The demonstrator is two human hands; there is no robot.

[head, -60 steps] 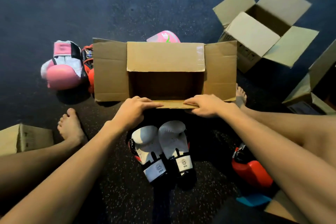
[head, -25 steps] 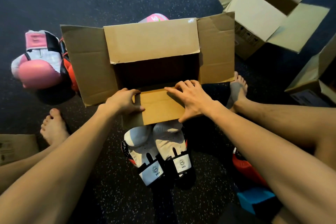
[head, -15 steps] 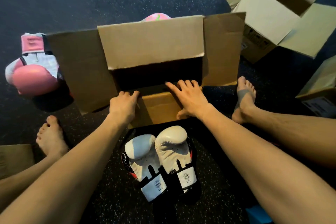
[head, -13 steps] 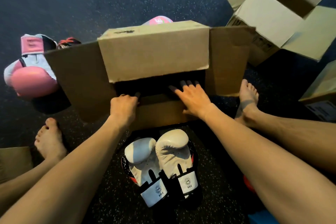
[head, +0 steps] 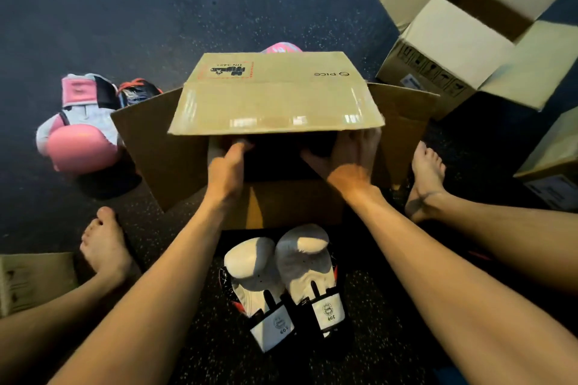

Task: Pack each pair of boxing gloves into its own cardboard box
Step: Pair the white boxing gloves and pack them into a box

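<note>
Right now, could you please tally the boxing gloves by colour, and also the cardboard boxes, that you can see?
White gloves: 2
Pink gloves: 2
Dark glove with orange laces: 1
Cardboard boxes: 4
Total: 9

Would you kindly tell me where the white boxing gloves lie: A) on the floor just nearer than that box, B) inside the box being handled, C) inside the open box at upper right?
A: the white gloves lie side by side on the floor, on the near side of the cardboard box.
</note>
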